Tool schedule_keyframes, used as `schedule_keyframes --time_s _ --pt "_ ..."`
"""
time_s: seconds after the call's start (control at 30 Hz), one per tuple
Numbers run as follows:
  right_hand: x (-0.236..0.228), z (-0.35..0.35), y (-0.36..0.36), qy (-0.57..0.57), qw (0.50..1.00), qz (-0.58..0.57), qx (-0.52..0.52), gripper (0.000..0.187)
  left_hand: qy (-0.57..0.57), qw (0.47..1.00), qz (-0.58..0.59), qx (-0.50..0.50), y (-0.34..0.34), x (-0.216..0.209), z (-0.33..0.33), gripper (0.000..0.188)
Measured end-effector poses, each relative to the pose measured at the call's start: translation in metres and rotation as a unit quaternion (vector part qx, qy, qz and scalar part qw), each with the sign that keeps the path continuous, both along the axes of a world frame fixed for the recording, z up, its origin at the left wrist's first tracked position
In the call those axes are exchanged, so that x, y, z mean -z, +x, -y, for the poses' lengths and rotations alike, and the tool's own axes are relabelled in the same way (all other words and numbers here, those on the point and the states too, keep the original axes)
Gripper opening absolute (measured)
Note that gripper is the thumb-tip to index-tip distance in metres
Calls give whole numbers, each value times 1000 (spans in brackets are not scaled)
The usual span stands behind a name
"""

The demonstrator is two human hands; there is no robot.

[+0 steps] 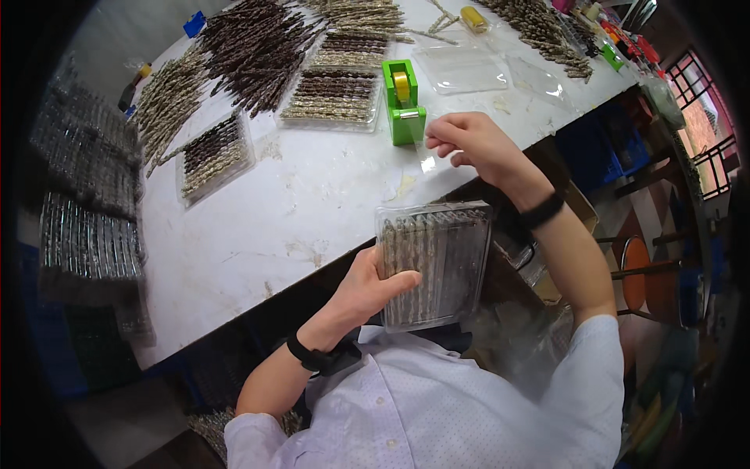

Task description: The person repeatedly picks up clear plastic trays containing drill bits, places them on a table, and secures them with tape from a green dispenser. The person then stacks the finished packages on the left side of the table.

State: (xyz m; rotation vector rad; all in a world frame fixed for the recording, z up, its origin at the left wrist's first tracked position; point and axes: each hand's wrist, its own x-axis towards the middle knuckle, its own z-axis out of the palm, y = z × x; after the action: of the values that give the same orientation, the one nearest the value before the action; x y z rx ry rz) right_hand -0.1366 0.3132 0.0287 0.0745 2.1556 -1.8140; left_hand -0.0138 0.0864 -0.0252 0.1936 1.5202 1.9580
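Head view: my left hand grips a filled, closed clear tray; my right hand pinches tape off the green dispenser. Sealing remains; far trays lie open.

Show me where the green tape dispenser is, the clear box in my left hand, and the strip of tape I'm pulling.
green tape dispenser (405,105): head view, on its green body.
clear box (445,258): head view, on its transparent lid.
strip of tape (424,152): head view, mid-strip below the right hand (473,144).
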Motion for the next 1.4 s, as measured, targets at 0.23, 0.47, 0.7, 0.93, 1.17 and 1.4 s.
schedule_keyframes --time_s 0.23,0.47,0.7,0.93,1.17,1.4 --pt "46 23 -19 94 992 26 -78 15 -14 999 -33 -21 -5 13 -1 29" --pt "32 13 4 -42 979 111 -166 13 -106 974 -198 -5 10 10 7 16" --pt "3 22 54 -23 936 143 -321 12 -98 858 -504 -20 21 -21 14 45" --pt "-17 31 79 114 892 -8 -436 19 -164 750 -640 -34 35 -41 25 35" --pt "-14 47 82 206 855 -120 -460 26 -173 683 -709 -30 49 -48 26 30" --pt "-26 50 88 206 828 -255 -455 42 -220 639 -737 -12 58 -52 39 29"
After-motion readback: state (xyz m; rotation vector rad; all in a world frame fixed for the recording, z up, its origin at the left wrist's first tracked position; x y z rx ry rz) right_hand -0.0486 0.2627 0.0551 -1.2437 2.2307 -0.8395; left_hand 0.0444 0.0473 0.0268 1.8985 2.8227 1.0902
